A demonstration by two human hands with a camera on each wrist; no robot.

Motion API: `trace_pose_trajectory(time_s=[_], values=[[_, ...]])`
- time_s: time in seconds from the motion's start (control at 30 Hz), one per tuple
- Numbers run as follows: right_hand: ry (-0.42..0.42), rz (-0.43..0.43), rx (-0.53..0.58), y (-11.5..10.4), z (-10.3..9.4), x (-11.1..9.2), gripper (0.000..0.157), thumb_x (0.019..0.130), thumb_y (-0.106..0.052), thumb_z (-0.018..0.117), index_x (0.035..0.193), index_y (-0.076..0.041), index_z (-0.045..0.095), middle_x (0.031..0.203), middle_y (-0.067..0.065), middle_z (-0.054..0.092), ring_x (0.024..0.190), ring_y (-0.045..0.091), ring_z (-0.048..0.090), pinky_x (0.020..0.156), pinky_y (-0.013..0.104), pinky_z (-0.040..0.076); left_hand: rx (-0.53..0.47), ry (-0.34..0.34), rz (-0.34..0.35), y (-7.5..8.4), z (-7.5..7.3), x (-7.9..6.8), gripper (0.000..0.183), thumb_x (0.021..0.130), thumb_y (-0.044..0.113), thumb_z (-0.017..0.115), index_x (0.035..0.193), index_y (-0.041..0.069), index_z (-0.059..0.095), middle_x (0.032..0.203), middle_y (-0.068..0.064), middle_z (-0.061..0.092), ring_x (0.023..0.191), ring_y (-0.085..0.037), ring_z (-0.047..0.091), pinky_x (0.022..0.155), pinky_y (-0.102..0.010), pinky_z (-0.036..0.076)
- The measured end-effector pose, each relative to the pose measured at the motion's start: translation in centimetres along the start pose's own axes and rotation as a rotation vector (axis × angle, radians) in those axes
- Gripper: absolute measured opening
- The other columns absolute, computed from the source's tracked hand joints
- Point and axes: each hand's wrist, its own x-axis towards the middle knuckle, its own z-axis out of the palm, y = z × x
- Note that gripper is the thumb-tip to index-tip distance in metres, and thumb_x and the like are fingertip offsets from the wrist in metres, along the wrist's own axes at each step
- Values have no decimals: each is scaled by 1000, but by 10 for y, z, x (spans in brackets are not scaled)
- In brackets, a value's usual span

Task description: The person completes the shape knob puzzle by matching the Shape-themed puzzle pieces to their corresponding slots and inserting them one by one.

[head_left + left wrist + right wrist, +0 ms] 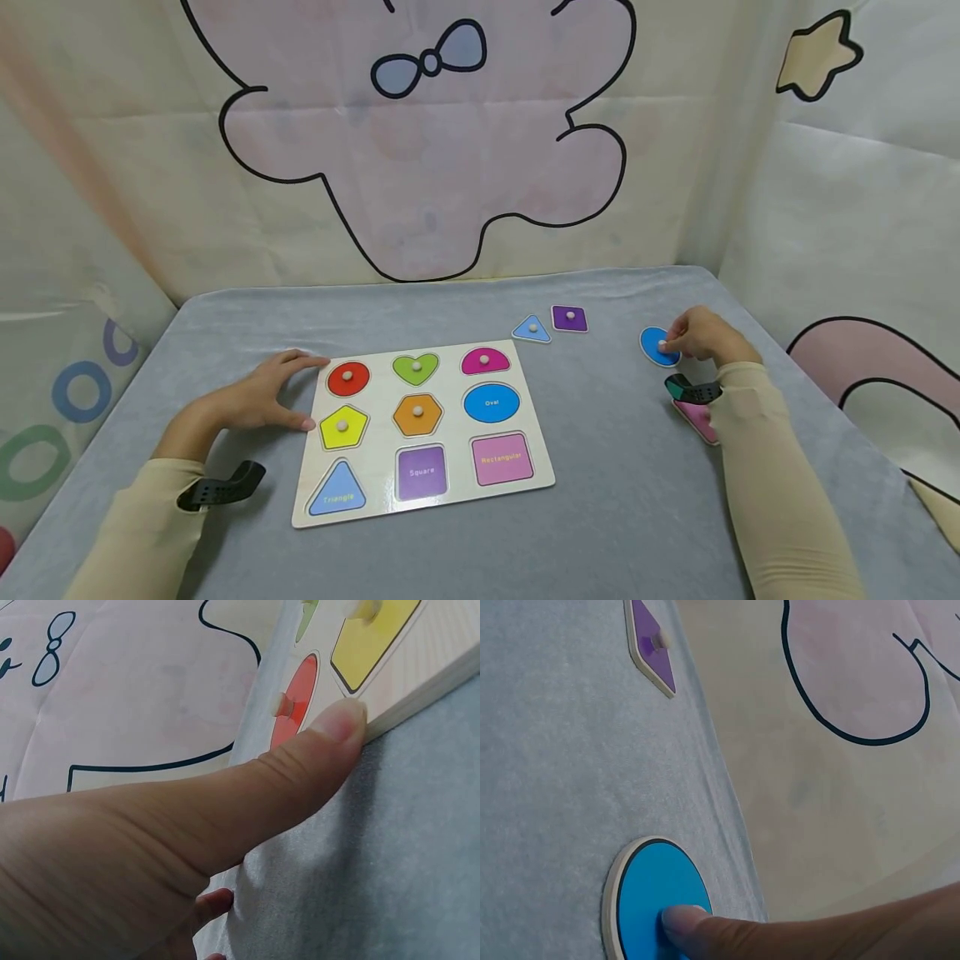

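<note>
A white wooden puzzle board lies on the cloth. My left hand touches its left edge with thumb and fingers spread; the left wrist view shows the thumb against the edge beside the yellow pentagon. Off to the right, my right hand pinches the small knob of a blue oval puzzle piece. In the right wrist view the thumb covers that knob, and the oval piece appears flat on the cloth. The board's oval recess shows its printed blue bottom.
Behind the board lie a light blue triangle piece and a purple square piece. A pink piece is partly hidden under the right forearm. Red, green, magenta, yellow and orange pieces sit in the board. A printed curtain stands behind the table.
</note>
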Motion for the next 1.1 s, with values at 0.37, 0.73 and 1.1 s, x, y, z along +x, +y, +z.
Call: trace_pose_trajectory(time_s=[0.37, 0.73, 1.1], values=[[39, -28, -8, -4, 2, 3, 24, 95, -19, 69, 91, 4, 64, 72, 2, 56, 70, 17, 51, 61, 30, 43, 5, -3, 1, -2, -2, 1, 101, 70, 42, 90, 152, 12, 41, 156, -33, 24, 136, -56, 27, 105, -80, 32], [169, -97, 23, -14, 9, 7, 27, 96, -19, 69, 97, 7, 63, 78, 7, 59, 75, 20, 53, 61, 30, 45, -9, -7, 9, 1, -3, -1, 98, 72, 38, 90, 152, 11, 41, 155, -32, 25, 137, -55, 27, 106, -80, 30], [208, -103, 26, -23, 11, 9, 26, 96, -17, 68, 103, 8, 65, 81, 9, 58, 82, 24, 51, 64, 29, 43, -7, -4, -5, 0, -2, 0, 100, 70, 41, 90, 152, 12, 41, 156, -31, 25, 138, -55, 26, 107, -80, 29]])
